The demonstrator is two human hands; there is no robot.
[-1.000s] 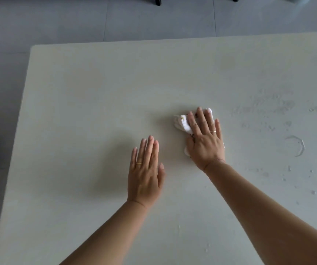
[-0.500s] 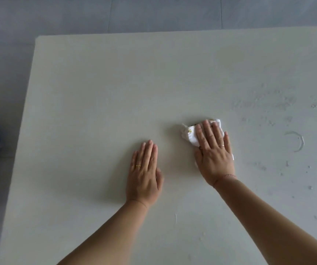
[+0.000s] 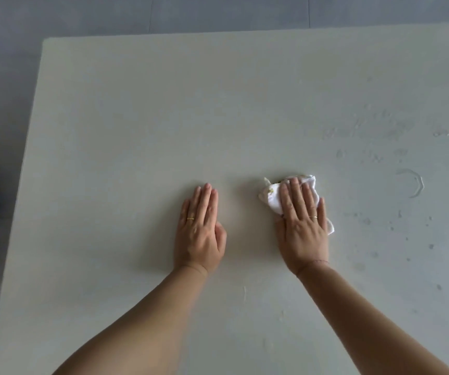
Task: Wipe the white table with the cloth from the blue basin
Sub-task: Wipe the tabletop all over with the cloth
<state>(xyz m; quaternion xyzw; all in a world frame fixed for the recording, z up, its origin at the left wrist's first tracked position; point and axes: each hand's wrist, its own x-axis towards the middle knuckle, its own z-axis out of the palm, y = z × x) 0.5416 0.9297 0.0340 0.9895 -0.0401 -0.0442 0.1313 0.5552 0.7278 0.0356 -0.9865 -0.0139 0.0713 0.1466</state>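
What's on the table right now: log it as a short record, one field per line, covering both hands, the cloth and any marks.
surface: white table
left hand: flat on the table, palm down, holding nothing
right hand: pressed flat on top of the cloth
cloth: white, crumpled, mostly under the right hand, edges showing at the fingertips and both sides
marks: ring-shaped mark and scattered spots to the right of the cloth
left part of table: no marks visible
blue basin: not in view

White cloth with yellowish marks, off-white table, grey floor.
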